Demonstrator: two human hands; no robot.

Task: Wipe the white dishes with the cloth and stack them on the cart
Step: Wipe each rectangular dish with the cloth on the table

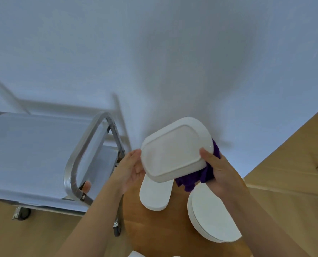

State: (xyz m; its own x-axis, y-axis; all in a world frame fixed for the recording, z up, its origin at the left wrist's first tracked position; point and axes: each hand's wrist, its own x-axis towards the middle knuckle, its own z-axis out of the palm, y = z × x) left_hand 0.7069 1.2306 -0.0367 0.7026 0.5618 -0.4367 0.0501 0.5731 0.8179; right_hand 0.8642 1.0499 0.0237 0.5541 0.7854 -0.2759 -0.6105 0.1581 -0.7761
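Observation:
A white oblong dish (174,149) is held up in the air, its underside facing me. My left hand (131,170) holds its left end with the fingers behind it. My right hand (218,170) grips the right end, thumb on the underside, with a purple cloth (195,178) bunched between the palm and the dish. Below them on the round wooden table (154,229) lie another white oblong dish (155,194) and a stack of round white plates (211,215). The steel cart (33,149) stands at the left with a white-covered top.
The cart's curved metal handle (83,154) rises between the cart top and my left arm. Its castors (22,213) rest on the tan floor. A white wall fills the background. A white object's edge (135,254) shows at the bottom of the frame.

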